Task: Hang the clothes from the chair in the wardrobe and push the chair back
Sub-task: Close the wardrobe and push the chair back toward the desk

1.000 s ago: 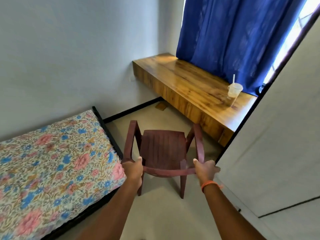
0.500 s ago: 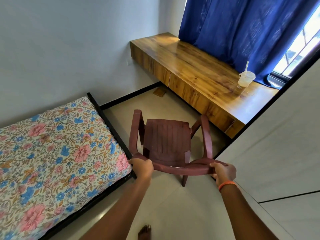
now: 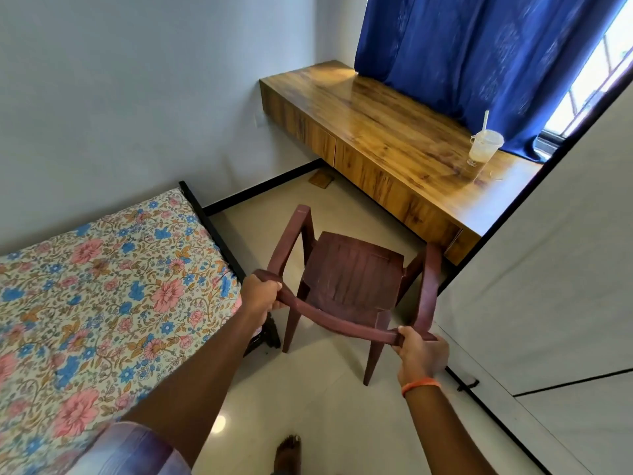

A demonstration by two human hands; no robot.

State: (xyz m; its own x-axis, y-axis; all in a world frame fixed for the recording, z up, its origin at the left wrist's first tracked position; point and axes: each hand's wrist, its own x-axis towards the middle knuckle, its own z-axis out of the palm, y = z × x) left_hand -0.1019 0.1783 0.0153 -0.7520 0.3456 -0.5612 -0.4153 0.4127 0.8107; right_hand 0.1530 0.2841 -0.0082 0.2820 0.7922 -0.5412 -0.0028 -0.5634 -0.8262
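A dark red plastic chair (image 3: 352, 269) stands on the pale floor, its seat bare, facing the wooden desk (image 3: 387, 132). My left hand (image 3: 261, 296) grips the left end of the chair's top rail. My right hand (image 3: 419, 354), with an orange band at the wrist, grips the right end of the same rail. The chair is turned a little clockwise, its right armrest close to the white wardrobe door (image 3: 548, 269). No clothes are visible on the chair.
A bed with a floral sheet (image 3: 102, 296) and black frame fills the left side, close to the chair. A plastic cup with a straw (image 3: 483, 147) stands on the desk under the blue curtain (image 3: 479, 56). My bare foot (image 3: 287, 454) is on the floor below.
The chair has shifted right and turned, its back rail now slanting down to the right. Both hands kept their grip on the rail. The view has tilted down slightly.
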